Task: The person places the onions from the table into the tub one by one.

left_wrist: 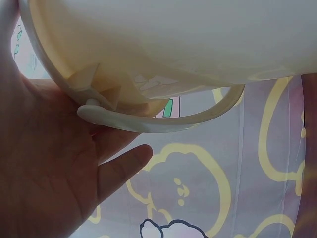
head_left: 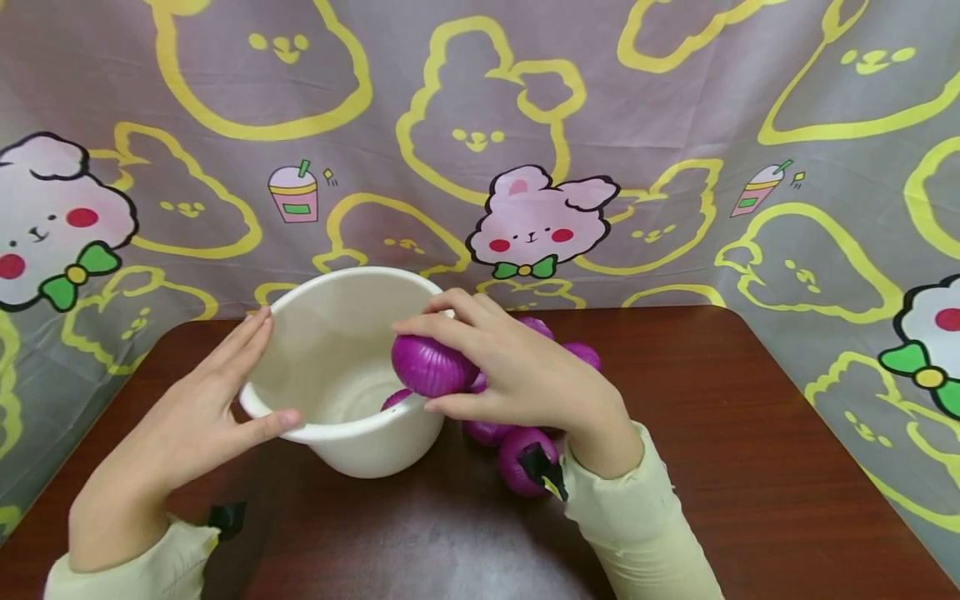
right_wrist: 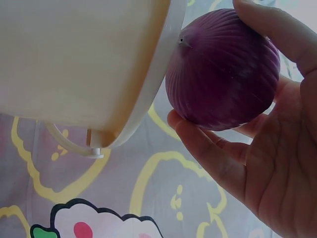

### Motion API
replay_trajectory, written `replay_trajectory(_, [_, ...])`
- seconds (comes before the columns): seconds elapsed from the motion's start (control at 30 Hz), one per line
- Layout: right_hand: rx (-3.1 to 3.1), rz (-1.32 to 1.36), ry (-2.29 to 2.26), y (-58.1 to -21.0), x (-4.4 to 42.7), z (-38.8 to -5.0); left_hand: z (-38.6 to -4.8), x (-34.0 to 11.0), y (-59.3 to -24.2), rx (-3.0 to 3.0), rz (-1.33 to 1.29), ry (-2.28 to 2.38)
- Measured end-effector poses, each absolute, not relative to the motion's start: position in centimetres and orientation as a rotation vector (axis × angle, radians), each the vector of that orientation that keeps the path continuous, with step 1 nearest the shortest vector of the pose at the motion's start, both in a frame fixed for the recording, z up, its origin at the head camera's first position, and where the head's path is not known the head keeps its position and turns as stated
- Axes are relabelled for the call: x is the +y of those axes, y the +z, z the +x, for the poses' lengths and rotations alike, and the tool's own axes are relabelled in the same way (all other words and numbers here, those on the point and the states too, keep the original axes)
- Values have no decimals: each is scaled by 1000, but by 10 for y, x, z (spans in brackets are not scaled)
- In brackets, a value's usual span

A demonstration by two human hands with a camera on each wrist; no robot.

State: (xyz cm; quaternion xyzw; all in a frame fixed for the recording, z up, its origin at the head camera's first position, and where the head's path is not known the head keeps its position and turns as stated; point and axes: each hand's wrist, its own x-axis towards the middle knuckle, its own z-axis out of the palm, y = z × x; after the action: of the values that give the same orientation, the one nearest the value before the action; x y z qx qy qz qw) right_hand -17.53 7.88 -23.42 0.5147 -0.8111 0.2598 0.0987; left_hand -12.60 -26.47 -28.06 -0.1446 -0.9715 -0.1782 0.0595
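A white bucket (head_left: pixel 375 446) stands on the brown table, tilted slightly in the head view. My left hand (head_left: pixel 183 417) rests on its left rim, fingers straight along the outside and thumb over the front edge; in the left wrist view the hand (left_wrist: pixel 44 158) is beside the bucket's handle (left_wrist: pixel 163 124). My right hand (head_left: pixel 517 367) grips a purple onion (head_left: pixel 431 365) at the bucket's right rim; the right wrist view shows this onion (right_wrist: pixel 223 72) between thumb and fingers, beside the rim. Inside the bucket, part of another purple onion (head_left: pixel 396 399) shows.
Several more purple onions (head_left: pixel 525 458) lie on the table (head_left: pixel 675 400) right of the bucket, partly hidden under my right hand and wrist. A patterned cloth (head_left: pixel 660 108) with cartoon figures hangs behind the table and at its sides.
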Motion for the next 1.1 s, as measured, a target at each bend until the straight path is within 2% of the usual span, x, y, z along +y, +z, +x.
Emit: replay_trajectory(1.1, [-2336, 1627, 748, -237, 46, -188, -126, -264, -279, -2982, -400, -537])
